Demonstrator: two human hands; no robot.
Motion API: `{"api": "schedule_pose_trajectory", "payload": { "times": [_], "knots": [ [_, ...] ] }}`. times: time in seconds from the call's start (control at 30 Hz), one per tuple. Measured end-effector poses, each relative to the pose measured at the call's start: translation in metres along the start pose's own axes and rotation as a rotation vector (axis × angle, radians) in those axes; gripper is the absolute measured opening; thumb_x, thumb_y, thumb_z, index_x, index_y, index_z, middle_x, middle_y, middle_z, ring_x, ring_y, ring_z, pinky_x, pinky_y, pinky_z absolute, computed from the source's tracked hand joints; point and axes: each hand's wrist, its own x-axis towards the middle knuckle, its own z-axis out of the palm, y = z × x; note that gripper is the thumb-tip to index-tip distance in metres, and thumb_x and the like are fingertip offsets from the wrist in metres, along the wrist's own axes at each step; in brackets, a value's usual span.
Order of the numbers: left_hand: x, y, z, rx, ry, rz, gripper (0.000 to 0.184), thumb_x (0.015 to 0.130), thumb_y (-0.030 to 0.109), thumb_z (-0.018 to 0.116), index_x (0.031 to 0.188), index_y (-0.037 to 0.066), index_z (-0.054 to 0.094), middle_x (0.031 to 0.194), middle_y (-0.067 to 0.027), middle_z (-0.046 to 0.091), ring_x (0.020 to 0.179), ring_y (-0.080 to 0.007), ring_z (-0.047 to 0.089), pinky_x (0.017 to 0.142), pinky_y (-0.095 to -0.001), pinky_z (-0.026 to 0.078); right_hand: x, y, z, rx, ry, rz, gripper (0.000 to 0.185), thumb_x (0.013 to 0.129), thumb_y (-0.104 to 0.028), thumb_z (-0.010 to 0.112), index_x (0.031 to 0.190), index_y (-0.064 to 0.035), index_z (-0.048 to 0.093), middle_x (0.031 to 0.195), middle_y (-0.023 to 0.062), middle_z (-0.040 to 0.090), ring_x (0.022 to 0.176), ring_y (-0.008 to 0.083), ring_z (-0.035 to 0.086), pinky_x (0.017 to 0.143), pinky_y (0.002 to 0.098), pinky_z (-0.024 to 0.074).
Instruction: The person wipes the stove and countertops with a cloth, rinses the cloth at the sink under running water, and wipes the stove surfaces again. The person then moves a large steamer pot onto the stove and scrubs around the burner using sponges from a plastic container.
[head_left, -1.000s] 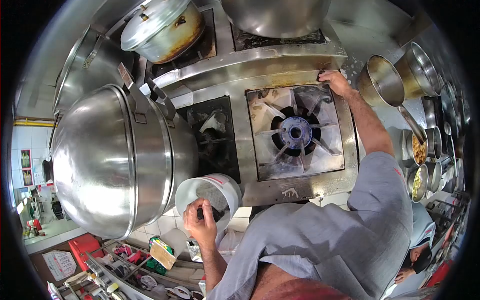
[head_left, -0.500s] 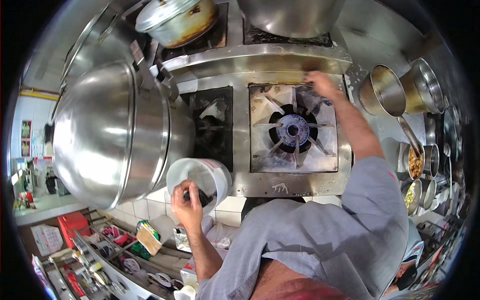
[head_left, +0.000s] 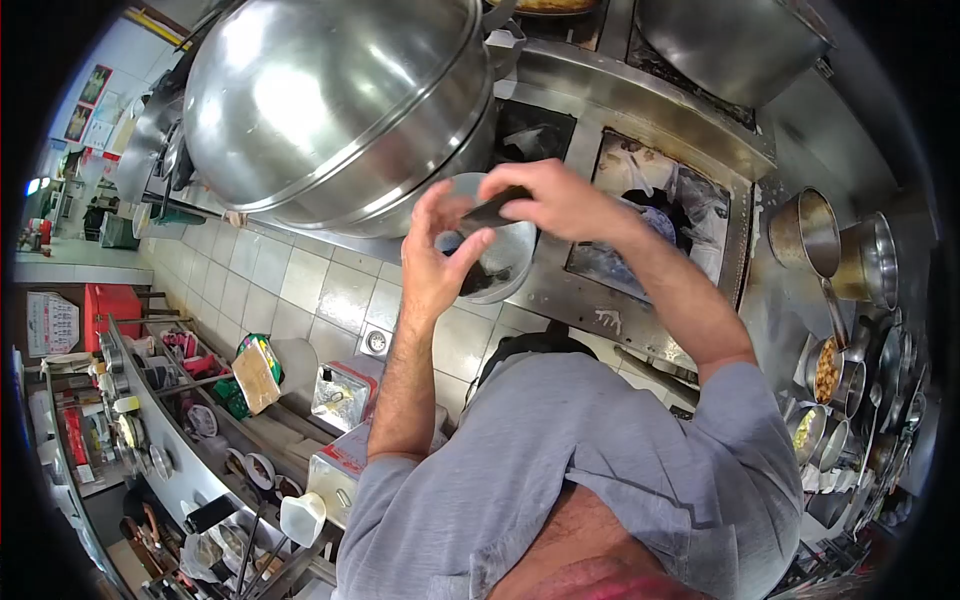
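My right hand (head_left: 555,200) is closed on a dark flat piece (head_left: 496,208), whose kind I cannot make out, over a whitish translucent bucket (head_left: 518,250). Just to its left, my left hand (head_left: 435,262) has thumb and fingers apart, slightly blurred, and appears to hold nothing. Dark material (head_left: 485,280) shows inside the bucket, partly hidden by my hands. Right of the bucket, the gas burner (head_left: 655,222) sits in its steel stove, partly covered by my right forearm.
A large domed steel vessel (head_left: 330,110) stands left of the burners. A big pot (head_left: 730,50) is at the back. Saucepans (head_left: 805,235) stand on the right, near a pan of browned chunks (head_left: 826,370). Shelves (head_left: 165,400) of utensils stand lower left; tiled floor (head_left: 330,290) lies below.
My right hand has come from the burner's back edge to the bucket and now holds the dark piece. My left hand has lifted and opened from its pinch. The view has turned left.
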Motion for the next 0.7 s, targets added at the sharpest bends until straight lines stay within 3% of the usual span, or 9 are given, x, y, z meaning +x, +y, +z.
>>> {"api": "schedule_pose_trajectory", "payload": {
  "times": [0.07, 0.13, 0.17, 0.2, 0.3, 0.43, 0.47, 0.57, 0.7],
  "knots": [
    [-0.007, -0.011, -0.010, 0.127, 0.058, -0.036, 0.038, 0.075, 0.008, 0.072, 0.109, 0.003, 0.055, 0.096, -0.0111, 0.062, 0.087, -0.0225, 0.061, 0.078, -0.0309, 0.048, 0.016, 0.004, 0.025, 0.002, 0.004, -0.029, 0.030, 0.075, -0.004, 0.061, 0.104, -0.0009, 0.056, 0.095, 0.0107, 0.063, 0.092, 0.0197, 0.060, 0.080, 0.0328, 0.0465],
    [-0.013, -0.020, -0.011, 0.275, 0.244, 0.006, 0.015, 0.079, 0.004, 0.066, 0.090, 0.000, 0.059, 0.086, -0.0125, 0.061, 0.076, -0.0231, 0.061, 0.069, -0.0295, 0.048, 0.027, 0.008, 0.036, -0.128, 0.010, 0.425, 0.034, 0.072, -0.008, 0.066, 0.104, -0.0005, 0.054, 0.095, 0.0148, 0.063, 0.092, 0.0254, 0.061, 0.077, 0.0348, 0.0467],
    [-0.016, -0.023, -0.012, 0.256, 0.236, 0.024, 0.015, 0.079, 0.004, 0.066, 0.090, 0.000, 0.059, 0.086, -0.0125, 0.061, 0.076, -0.0231, 0.061, 0.069, -0.0295, 0.048, 0.029, 0.001, 0.039, -0.311, -0.092, 0.470, 0.043, 0.069, -0.015, 0.070, 0.107, -0.0008, 0.054, 0.097, 0.0206, 0.062, 0.092, 0.0324, 0.061, 0.078, 0.0374, 0.0478],
    [-0.021, -0.027, -0.012, 0.244, 0.301, 0.034, 0.013, 0.080, 0.003, 0.065, 0.090, 0.000, 0.058, 0.084, -0.0119, 0.060, 0.074, -0.0232, 0.059, 0.068, -0.0307, 0.048, 0.032, 0.037, 0.056, -0.488, -0.253, 0.270, 0.048, 0.070, -0.023, 0.071, 0.109, -0.0002, 0.055, 0.096, 0.0234, 0.062, 0.094, 0.0360, 0.060, 0.081, 0.0406, 0.0481],
    [-0.028, -0.029, -0.008, 0.252, 0.343, 0.104, 0.010, 0.082, 0.002, 0.061, 0.089, -0.002, 0.055, 0.080, -0.0114, 0.057, 0.071, -0.0232, 0.056, 0.067, -0.0332, 0.046, 0.048, 0.025, 0.086, -0.675, -0.578, 0.528, 0.049, 0.070, -0.036, 0.071, 0.105, -0.0020, 0.064, 0.100, 0.0180, 0.065, 0.099, 0.0308, 0.061, 0.088, 0.0391, 0.0468],
    [-0.030, -0.035, -0.011, 0.257, 0.325, 0.138, 0.016, 0.086, 0.005, 0.059, 0.098, -0.002, 0.051, 0.088, -0.0089, 0.055, 0.078, -0.0153, 0.053, 0.071, -0.0278, 0.046, 0.064, 0.033, 0.088, -0.773, -0.878, 0.421, 0.039, 0.070, -0.021, 0.067, 0.104, -0.0013, 0.064, 0.101, 0.0168, 0.066, 0.096, 0.0295, 0.062, 0.083, 0.0381, 0.0476],
    [-0.029, -0.036, -0.012, 0.202, 0.351, 0.118, 0.017, 0.087, 0.005, 0.059, 0.100, -0.002, 0.050, 0.090, -0.0089, 0.054, 0.080, -0.0152, 0.053, 0.072, -0.0274, 0.045, 0.053, 0.019, 0.075, -0.568, -0.615, 0.540, 0.031, 0.069, -0.010, 0.060, 0.098, 0.0005, 0.065, 0.100, 0.0201, 0.064, 0.097, 0.0338, 0.060, 0.082, 0.0403, 0.0479],
    [-0.028, -0.040, -0.015, 0.099, 0.362, 0.046, 0.021, 0.090, 0.007, 0.055, 0.107, -0.002, 0.046, 0.096, -0.0089, 0.052, 0.087, -0.0146, 0.051, 0.076, -0.0264, 0.044, 0.046, 0.035, 0.073, -0.477, -0.273, 0.526, 0.035, 0.067, -0.002, 0.057, 0.102, 0.0016, 0.061, 0.101, 0.0208, 0.064, 0.098, 0.0345, 0.060, 0.083, 0.0403, 0.0474],
    [-0.024, -0.028, -0.013, -0.104, 0.431, 0.045, 0.027, 0.093, 0.009, 0.051, 0.115, -0.003, 0.043, 0.106, -0.0100, 0.051, 0.093, -0.0148, 0.050, 0.081, -0.0271, 0.043, 0.042, 0.032, 0.050, -0.227, 0.005, 0.431, 0.053, 0.064, 0.005, 0.053, 0.117, 0.0032, 0.055, 0.114, 0.0238, 0.059, 0.108, 0.0326, 0.057, 0.093, 0.0349, 0.0442]
  ]
}}
